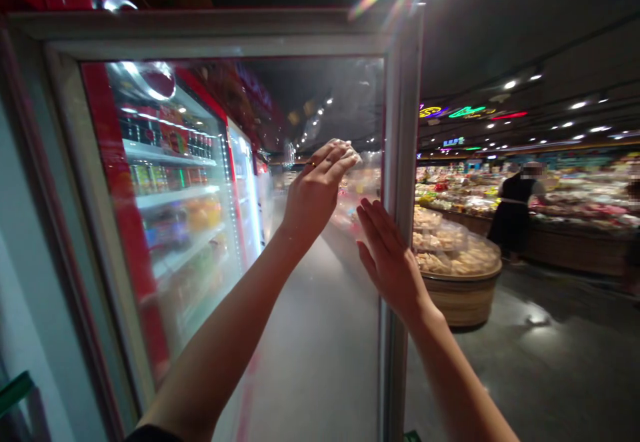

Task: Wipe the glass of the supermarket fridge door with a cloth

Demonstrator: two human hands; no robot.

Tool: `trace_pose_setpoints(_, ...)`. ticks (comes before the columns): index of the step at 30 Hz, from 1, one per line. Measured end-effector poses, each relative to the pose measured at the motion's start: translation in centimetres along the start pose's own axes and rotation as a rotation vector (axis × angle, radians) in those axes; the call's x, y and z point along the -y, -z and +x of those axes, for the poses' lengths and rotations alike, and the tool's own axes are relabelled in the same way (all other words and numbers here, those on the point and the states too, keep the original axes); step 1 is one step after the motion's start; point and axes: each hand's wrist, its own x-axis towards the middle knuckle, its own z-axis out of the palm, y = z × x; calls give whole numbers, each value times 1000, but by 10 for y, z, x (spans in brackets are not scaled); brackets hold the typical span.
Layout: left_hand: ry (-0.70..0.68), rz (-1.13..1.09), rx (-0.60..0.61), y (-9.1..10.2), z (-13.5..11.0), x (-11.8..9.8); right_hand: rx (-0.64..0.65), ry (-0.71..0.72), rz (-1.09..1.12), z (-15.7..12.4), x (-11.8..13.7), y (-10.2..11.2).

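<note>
A glass door (300, 335) with a grey metal frame (400, 162) stands swung open in front of me. My left hand (320, 185) is raised to the upper right of the pane, fingers together and bent over what looks like a white tissue (356, 156). Only a bit of the tissue shows past the fingertips, against the glass. Lower and to the right, my right hand (387, 252) rests with straight fingers on the pane's edge beside the frame, with nothing seen in it.
Through the glass, red-edged drinks fridges (175, 195) with lit shelves line the left side. Right of the door, a rounded wooden stand (457, 295) holds packed goods. A person (513, 209) in dark clothes stands by a long produce display (575, 242). Grey floor (550, 362) lies between.
</note>
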Motion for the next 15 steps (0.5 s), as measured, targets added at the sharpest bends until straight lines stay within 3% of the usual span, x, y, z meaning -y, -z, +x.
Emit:
trace_pose_setpoints(5, 16, -14, -53, -4, 5, -4, -32, -12, -28, -6, -6, 7)
trace_pose_setpoints(10, 19, -33, -42, -28, 28, -24, -73, -77, -85, -17, -14, 11)
trace_pose_setpoints(15, -13, -24, -24, -35, 20, -43, -44, -76, -76, -20, -19, 17)
